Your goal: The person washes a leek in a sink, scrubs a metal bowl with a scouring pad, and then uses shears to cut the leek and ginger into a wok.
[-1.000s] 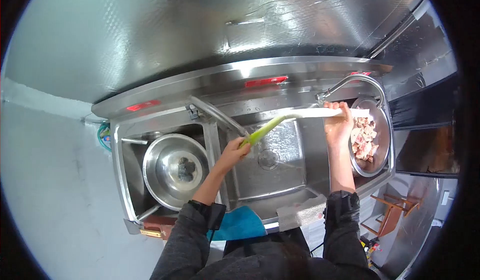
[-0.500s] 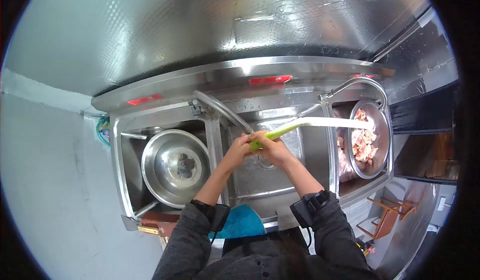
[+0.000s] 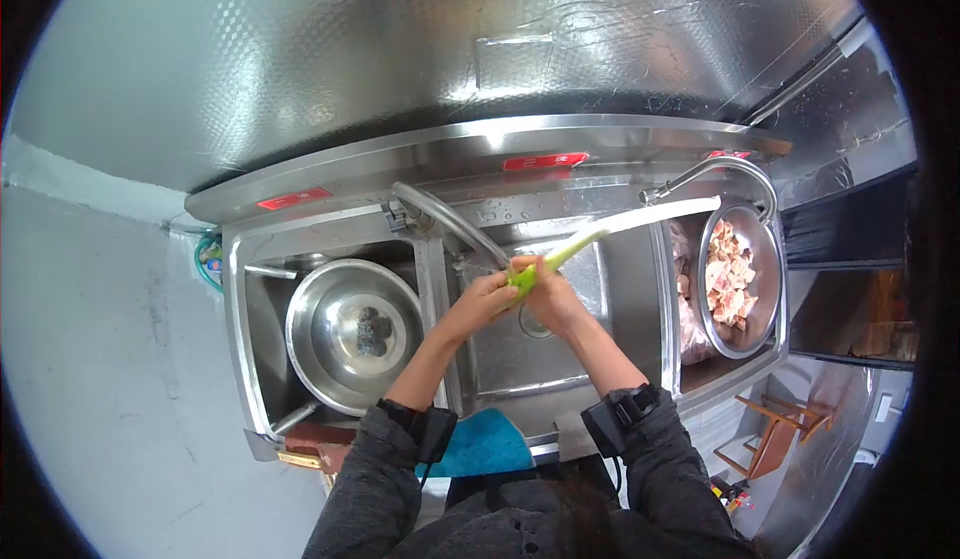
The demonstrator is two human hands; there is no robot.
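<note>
A long leek (image 3: 635, 220), white at one end and green at the other, reaches from my hands up and right over the middle sink (image 3: 540, 359). Its white tip lies near the right faucet, above the divider and the right basin. My left hand (image 3: 488, 299) is closed round the green end. Close beside it, my right hand (image 3: 547, 292) is wrapped round the green part too. Both hands are under the end of the middle faucet (image 3: 455, 224); whether water runs there I cannot tell.
In the left basin sits a steel bowl (image 3: 353, 337). At the right, another steel bowl (image 3: 765, 289) holds meat pieces (image 3: 728, 277), beside a plastic bag (image 3: 690, 329). The right faucet (image 3: 715, 163) arches above. A blue cloth (image 3: 488, 444) hangs over the front edge.
My right hand has moved from the white end to the green end, beside my left hand. The leek's white tip has swung upward, away from above the meat bowl.
</note>
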